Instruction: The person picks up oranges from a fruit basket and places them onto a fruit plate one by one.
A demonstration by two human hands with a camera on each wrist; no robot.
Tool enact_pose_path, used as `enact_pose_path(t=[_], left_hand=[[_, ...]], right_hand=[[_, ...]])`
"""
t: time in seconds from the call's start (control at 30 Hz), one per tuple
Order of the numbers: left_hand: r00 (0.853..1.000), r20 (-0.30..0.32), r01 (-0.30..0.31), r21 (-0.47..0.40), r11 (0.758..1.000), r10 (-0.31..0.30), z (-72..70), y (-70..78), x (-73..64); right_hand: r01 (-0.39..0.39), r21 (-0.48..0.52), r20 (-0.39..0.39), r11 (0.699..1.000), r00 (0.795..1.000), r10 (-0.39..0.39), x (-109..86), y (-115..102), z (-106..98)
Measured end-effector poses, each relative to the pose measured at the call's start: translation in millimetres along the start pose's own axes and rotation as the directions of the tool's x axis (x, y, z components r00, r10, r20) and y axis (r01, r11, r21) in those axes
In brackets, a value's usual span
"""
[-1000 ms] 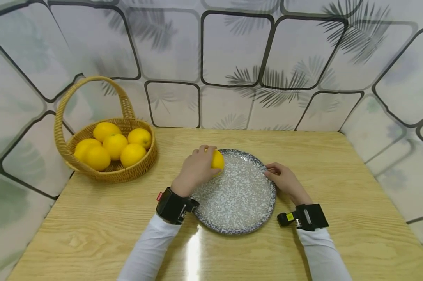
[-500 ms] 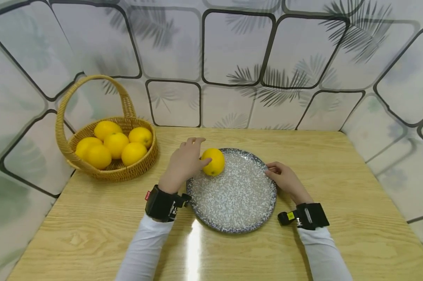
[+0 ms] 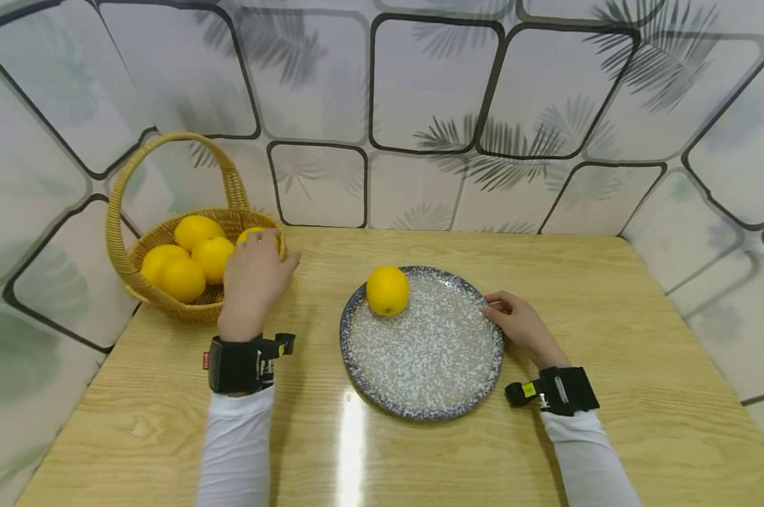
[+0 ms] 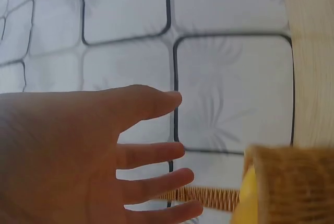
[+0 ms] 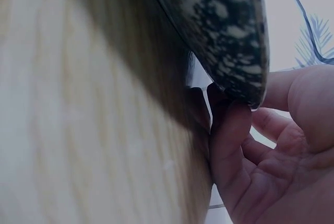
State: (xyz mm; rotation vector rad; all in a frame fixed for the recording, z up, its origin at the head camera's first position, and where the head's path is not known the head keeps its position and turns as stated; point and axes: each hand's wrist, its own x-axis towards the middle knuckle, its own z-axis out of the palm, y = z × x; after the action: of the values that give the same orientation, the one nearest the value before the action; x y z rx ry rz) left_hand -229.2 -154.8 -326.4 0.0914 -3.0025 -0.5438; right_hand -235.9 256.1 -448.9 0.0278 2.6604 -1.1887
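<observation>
My left hand (image 3: 255,282) is over the right side of a wicker basket (image 3: 232,183), partly covering a round yellow citrus fruit (image 3: 247,234). In the left wrist view its fingers and thumb are spread with nothing between them, and the basket (image 4: 297,182) is off their tips. Another yellow citrus fruit (image 3: 388,291) sits on the upper left of a round speckled grey plate (image 3: 429,352) with a dark rim. My right hand (image 3: 517,324) pinches the plate's right edge; the right wrist view shows fingers under the rim (image 5: 235,51) and the thumb above.
Several more yellow citrus fruits (image 3: 212,257) lie in the basket, whose tall handle arches over them. A light wooden table (image 3: 420,465) carries everything. Behind and beside it stand patterned wall coverings (image 3: 432,84). A black camera strap (image 3: 236,366) is on each wrist.
My left hand has let go of the citrus fruit on the plate, drawn back and moved left to the basket. The fruit stays on the plate. My right hand keeps holding the rim.
</observation>
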Motion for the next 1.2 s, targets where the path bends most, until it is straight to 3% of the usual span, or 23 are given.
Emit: enact_pose_path(t=[0.13,0.33,0.7,0.93,1.2], left_hand=[[0.998,-0.025,0.060,0.037,0.998,-0.059,-5.7,-20.5,-1.7],[0.994,0.011,0.106,0.064,0.992,-0.107,-9.4,-38.7,-2.8],[0.985,0.101,0.140,0.033,0.990,-0.143,-0.5,-48.6,0.4],[0.966,0.172,0.194,-0.005,0.981,-0.191,12.6,-59.4,7.2],[0.964,0.174,0.215,-0.075,0.974,-0.199,16.4,-62.8,8.9]], right_hand=[[-0.008,0.000,0.000,1.000,1.000,0.008,-0.7,0.6,0.3],[-0.015,0.004,0.004,1.000,1.000,0.015,0.0,2.4,1.0],[0.002,-0.005,-0.003,1.000,1.000,-0.002,-0.6,2.0,1.3],[-0.004,0.000,0.001,1.000,1.000,0.004,0.1,1.7,1.0],[-0.005,0.008,0.005,1.000,1.000,0.005,-1.1,0.1,-0.8]])
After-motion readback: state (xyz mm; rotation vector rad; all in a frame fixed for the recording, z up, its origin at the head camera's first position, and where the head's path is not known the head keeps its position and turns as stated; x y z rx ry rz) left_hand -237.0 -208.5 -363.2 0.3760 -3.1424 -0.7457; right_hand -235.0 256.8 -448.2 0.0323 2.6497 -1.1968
